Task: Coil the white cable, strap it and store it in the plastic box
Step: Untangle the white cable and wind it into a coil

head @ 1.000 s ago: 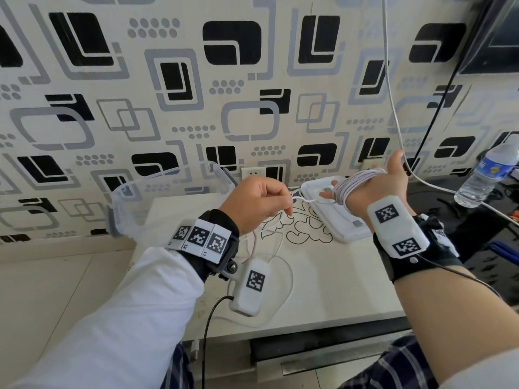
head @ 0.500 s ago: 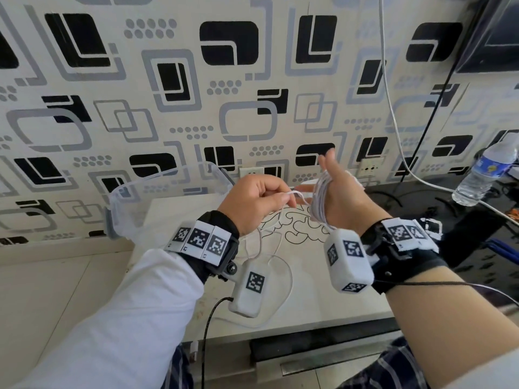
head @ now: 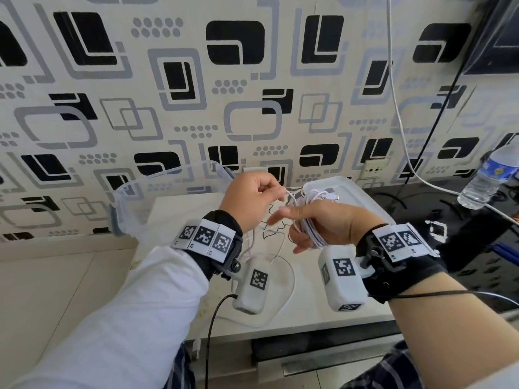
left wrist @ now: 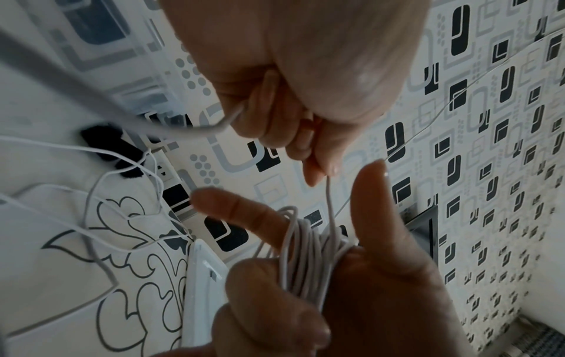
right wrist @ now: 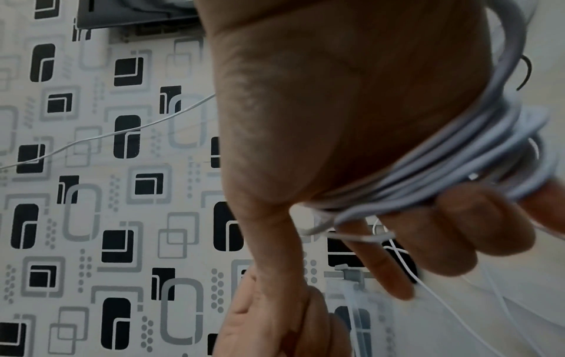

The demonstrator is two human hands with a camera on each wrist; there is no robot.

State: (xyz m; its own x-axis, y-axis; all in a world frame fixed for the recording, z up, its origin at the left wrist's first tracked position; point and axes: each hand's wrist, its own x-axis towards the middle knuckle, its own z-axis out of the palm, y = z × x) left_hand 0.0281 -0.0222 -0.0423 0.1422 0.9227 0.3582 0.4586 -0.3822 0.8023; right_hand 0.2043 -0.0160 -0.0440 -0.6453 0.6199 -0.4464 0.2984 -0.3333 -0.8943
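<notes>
The white cable (head: 311,231) is wound in several turns around my right hand (head: 292,228), whose lower fingers curl over the coil (left wrist: 305,256) while index finger and thumb stick out. In the right wrist view the turns (right wrist: 443,166) cross the palm. Just to its left, my left hand (head: 269,192) pinches the free strand (left wrist: 328,193) running up from the coil. Slack cable (head: 292,276) lies looped on the table. The clear plastic box (head: 157,192) stands open at the table's back left. A black strap (left wrist: 110,145) lies on the table near the wall.
The box's white lid (head: 354,192) lies at the back right of the small white table (head: 309,313). A water bottle (head: 488,175) stands on the dark surface to the right. Another white wire (head: 398,113) hangs down the patterned wall.
My right hand has turned from thumb-up to thumb pointing left and dropped lower, taking more cable onto the coil. The left hand stayed almost in place, still pinching the strand.
</notes>
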